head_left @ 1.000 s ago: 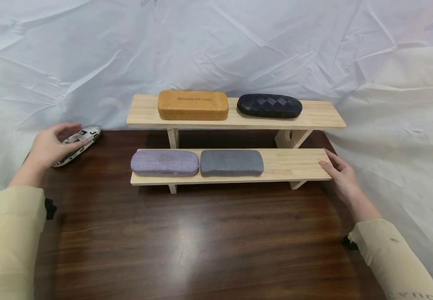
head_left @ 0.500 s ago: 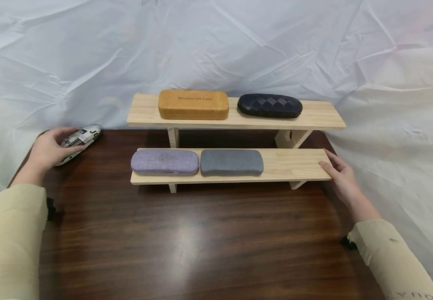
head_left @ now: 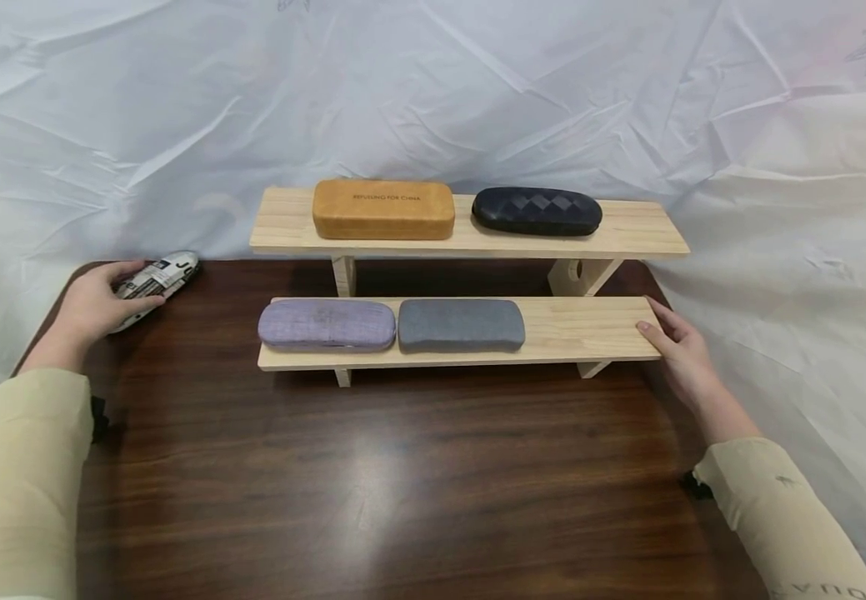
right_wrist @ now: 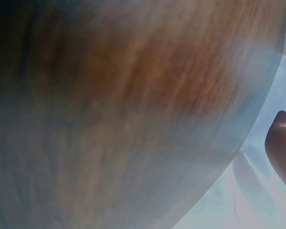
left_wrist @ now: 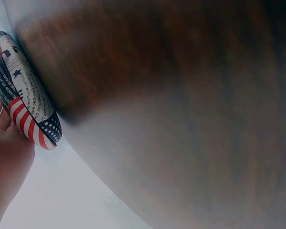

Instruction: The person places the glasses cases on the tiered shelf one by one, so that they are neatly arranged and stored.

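Observation:
At the table's far left corner, my left hand (head_left: 95,304) grips a glasses case (head_left: 166,273) printed with newspaper lettering, thumb on one side and fingers on the other. In the left wrist view the same case (left_wrist: 26,90) also shows stars and red-and-white stripes. My right hand (head_left: 683,354) holds the right end of the lower board of a two-tier wooden shelf (head_left: 590,325), thumb on top. A purple glasses case (head_left: 326,323) and a grey one (head_left: 461,325) lie side by side on that board. An orange case (head_left: 383,208) and a black one (head_left: 536,210) lie on the upper board.
The dark wooden table (head_left: 402,483) carries the shelf near its back edge. White wrinkled sheeting (head_left: 433,92) hangs behind and along the sides. In the right wrist view, only part of my right hand (right_wrist: 282,143) shows.
My left hand has come down around the newspaper-print case and closed on it. The right hand stays on the shelf's end, and the cases on the boards keep their places.

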The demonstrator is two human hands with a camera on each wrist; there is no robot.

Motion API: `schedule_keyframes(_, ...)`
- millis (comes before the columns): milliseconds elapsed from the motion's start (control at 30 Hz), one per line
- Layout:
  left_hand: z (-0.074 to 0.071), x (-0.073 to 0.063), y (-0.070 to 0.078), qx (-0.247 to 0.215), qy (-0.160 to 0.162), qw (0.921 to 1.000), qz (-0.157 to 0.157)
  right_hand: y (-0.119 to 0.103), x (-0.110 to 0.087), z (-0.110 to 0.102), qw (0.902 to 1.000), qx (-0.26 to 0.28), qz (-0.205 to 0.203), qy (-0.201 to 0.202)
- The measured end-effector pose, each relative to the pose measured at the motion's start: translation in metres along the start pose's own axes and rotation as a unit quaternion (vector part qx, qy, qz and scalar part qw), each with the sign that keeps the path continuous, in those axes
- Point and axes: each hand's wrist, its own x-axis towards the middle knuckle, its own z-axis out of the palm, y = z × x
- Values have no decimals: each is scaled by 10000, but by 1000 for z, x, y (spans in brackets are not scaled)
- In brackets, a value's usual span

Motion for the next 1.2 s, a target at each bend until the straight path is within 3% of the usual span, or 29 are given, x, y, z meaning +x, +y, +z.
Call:
schedule_keyframes(600, -1, -1, -3, 302, 28, 9995, 46, 0, 1, 0, 10000, -14, -6, 19)
schedule_keyframes(1033, -9, -13, 0, 267, -189, 9994, -96, -1, 0, 1, 10000, -67, 24, -67)
schedule_keyframes(1200, -11, -20, 8, 282, -45, 9996, 41, 1, 0, 0, 10000, 51, 10, -43)
